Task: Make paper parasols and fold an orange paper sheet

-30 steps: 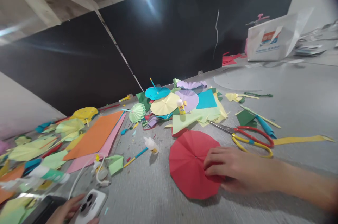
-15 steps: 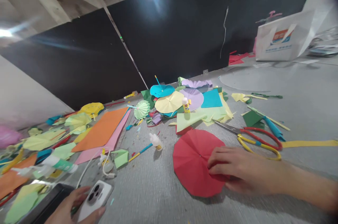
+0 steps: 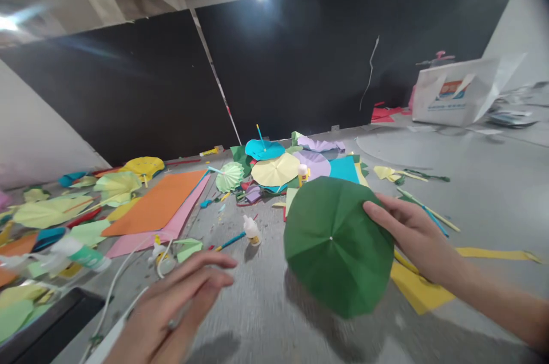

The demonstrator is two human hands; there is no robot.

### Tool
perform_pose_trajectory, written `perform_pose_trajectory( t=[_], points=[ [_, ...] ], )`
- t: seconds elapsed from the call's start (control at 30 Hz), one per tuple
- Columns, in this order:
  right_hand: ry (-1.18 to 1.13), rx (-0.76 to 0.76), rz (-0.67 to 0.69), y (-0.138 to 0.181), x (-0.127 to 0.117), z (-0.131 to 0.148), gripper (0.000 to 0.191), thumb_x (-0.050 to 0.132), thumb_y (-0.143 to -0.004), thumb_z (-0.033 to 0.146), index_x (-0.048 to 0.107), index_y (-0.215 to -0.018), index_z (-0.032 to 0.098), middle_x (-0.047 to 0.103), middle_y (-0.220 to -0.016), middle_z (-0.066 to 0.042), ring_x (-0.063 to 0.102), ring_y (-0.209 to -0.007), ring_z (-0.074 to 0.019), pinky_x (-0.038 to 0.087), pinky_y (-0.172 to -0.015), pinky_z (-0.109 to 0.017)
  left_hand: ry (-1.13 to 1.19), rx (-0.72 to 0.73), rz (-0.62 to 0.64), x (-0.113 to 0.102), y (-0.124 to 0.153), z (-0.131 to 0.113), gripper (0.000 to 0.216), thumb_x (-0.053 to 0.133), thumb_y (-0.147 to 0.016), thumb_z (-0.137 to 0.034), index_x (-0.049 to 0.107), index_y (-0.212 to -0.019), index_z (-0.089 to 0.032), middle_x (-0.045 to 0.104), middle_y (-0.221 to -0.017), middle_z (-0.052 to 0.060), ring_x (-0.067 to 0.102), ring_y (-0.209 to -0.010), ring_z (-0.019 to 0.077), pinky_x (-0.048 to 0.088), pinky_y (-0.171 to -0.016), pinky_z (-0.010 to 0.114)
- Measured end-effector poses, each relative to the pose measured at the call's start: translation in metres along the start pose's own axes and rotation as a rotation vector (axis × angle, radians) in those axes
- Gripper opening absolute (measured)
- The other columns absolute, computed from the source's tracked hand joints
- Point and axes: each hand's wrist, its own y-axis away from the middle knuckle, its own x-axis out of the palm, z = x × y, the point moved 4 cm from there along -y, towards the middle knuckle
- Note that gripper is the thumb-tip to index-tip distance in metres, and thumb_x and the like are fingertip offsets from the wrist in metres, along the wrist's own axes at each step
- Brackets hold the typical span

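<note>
A: What is taking up the most room here?

B: The grey felt-like table surface (image 3: 472, 181) is spreading across the whole view, and a black wall panel (image 3: 300, 55) is standing behind it. Next in size, a flat orange paper sheet (image 3: 158, 204) is lying on a pink paper sheet (image 3: 141, 241) toward the left side.

A: And the thing in hand?

B: A round green creased paper disc (image 3: 337, 244) is hanging just above the table near the middle, tilted toward the camera. The right hand (image 3: 412, 230) is gripping its right edge, with the fingers lying on the front face and the thumb hidden behind, so that hand is clamped on the disc.

A: What is the left hand doing?

B: The left hand (image 3: 171, 307) is hovering low at the bottom left, fingers stretched out and close together, blurred. It is holding nothing that I can make out, and it is sitting near a white cable (image 3: 115, 295) and a black flat device (image 3: 47, 330).

A: What is lying around the disc?

B: A yellow paper piece (image 3: 416, 290) is lying under its right edge. Behind it, a heap of folded paper circles (image 3: 278, 164) in teal, yellow and lilac is piling up. A small white glue bottle (image 3: 251, 231) is lying just left of the disc, with a blue and yellow stick (image 3: 227, 243) beside it.
</note>
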Motion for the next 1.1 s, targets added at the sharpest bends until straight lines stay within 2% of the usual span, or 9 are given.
perform_pose_trajectory(
  t=[0.13, 0.23, 0.3, 0.4, 0.5, 0.63, 0.83, 1.0, 1.1],
  points=[
    [-0.019, 0.065, 0.135, -0.015, 0.017, -0.016, 0.037, 0.052, -0.098, 0.054, 0.071, -0.092, 0.023, 0.074, -0.082, -0.004, 0.072, -0.075, -0.0237, 0.062, -0.062, -0.033, 0.140, 0.082, 0.045, 0.037, -0.035, -0.045, 0.039, 0.047, -0.100, -0.045, 0.061, -0.133, -0.028, 0.063, -0.137, 0.008, 0.063, -0.122, 0.0266, 0.055, -0.104, 0.044],
    [0.177, 0.006, 0.115, -0.017, 0.031, -0.045, 0.030, 0.052, -0.097, 0.045, 0.067, -0.108, 0.022, 0.076, -0.099, -0.008, 0.074, -0.090, -0.0284, 0.064, -0.074, -0.043, 0.061, 0.319, 0.184, 0.073, -0.047, -0.062, 0.041, 0.052, -0.099, -0.041, 0.060, -0.133, -0.021, 0.058, -0.143, 0.014, 0.056, -0.130, 0.0286, 0.050, -0.110, 0.047],
    [0.221, -0.024, 0.120, -0.014, 0.039, -0.062, 0.036, 0.054, -0.096, 0.035, 0.059, -0.129, 0.022, 0.070, -0.127, -0.011, 0.069, -0.113, -0.0300, 0.060, -0.094, -0.049, -0.034, 0.487, 0.278, 0.099, -0.045, -0.065, 0.047, 0.054, -0.098, -0.042, 0.058, -0.137, -0.017, 0.053, -0.149, 0.017, 0.047, -0.140, 0.0330, 0.043, -0.115, 0.054],
    [0.420, -0.195, 0.174, -0.004, 0.048, -0.067, 0.048, 0.047, -0.098, 0.024, 0.043, -0.146, 0.022, 0.058, -0.145, -0.013, 0.056, -0.134, -0.0274, 0.048, -0.111, -0.053, -0.091, 0.633, 0.366, 0.133, -0.035, -0.057, 0.061, 0.056, -0.097, -0.046, 0.045, -0.149, -0.016, 0.041, -0.158, 0.019, 0.038, -0.147, 0.0355, 0.039, -0.117, 0.056],
    [0.560, -0.309, 0.301, 0.002, 0.052, -0.066, 0.043, 0.047, -0.098, 0.019, 0.054, -0.140, 0.023, 0.052, -0.153, -0.012, 0.046, -0.144, -0.0275, 0.043, -0.117, -0.053, -0.108, 0.662, 0.359, 0.157, -0.029, -0.043, 0.067, 0.057, -0.096, -0.051, 0.040, -0.152, -0.019, 0.039, -0.159, 0.019, 0.039, -0.147, 0.0347, 0.041, -0.116, 0.054],
    [0.635, -0.322, 0.405, -0.001, 0.051, -0.071, 0.038, 0.048, -0.100, 0.020, 0.063, -0.135, 0.025, 0.052, -0.154, -0.010, 0.043, -0.146, -0.0285, 0.042, -0.118, -0.053, -0.162, 0.737, 0.252, 0.175, -0.029, -0.028, 0.064, 0.053, -0.097, -0.054, 0.044, -0.148, -0.017, 0.043, -0.156, 0.020, 0.041, -0.146, 0.0340, 0.047, -0.113, 0.050],
    [0.660, -0.324, 0.331, -0.005, 0.047, -0.072, 0.047, 0.053, -0.099, 0.024, 0.055, -0.146, 0.030, 0.051, -0.155, -0.007, 0.049, -0.142, -0.0312, 0.049, -0.114, -0.053, -0.177, 0.776, 0.060, 0.196, -0.038, -0.015, 0.037, 0.050, -0.100, -0.017, 0.055, -0.136, -0.024, 0.065, -0.139, 0.010, 0.060, -0.131, 0.0234, 0.057, -0.104, 0.038],
    [0.534, -0.251, 0.306, -0.004, 0.042, -0.066, 0.050, 0.059, -0.096, 0.027, 0.051, -0.145, 0.032, 0.056, -0.150, -0.008, 0.055, -0.137, -0.0302, 0.052, -0.111, -0.048, -0.071, 0.721, 0.134, 0.190, -0.040, -0.011, 0.041, 0.048, -0.101, -0.018, 0.052, -0.140, -0.028, 0.065, -0.139, 0.008, 0.059, -0.132, 0.0216, 0.055, -0.108, 0.037],
    [0.405, -0.161, 0.308, -0.004, 0.041, -0.068, 0.050, 0.058, -0.095, 0.022, 0.049, -0.143, 0.032, 0.055, -0.149, -0.008, 0.055, -0.136, -0.0268, 0.050, -0.113, -0.045, 0.027, 0.648, 0.227, 0.175, -0.040, -0.016, 0.049, 0.058, -0.097, -0.036, 0.048, -0.144, -0.024, 0.058, -0.146, 0.014, 0.052, -0.139, 0.0276, 0.050, -0.113, 0.044]
  ],
)
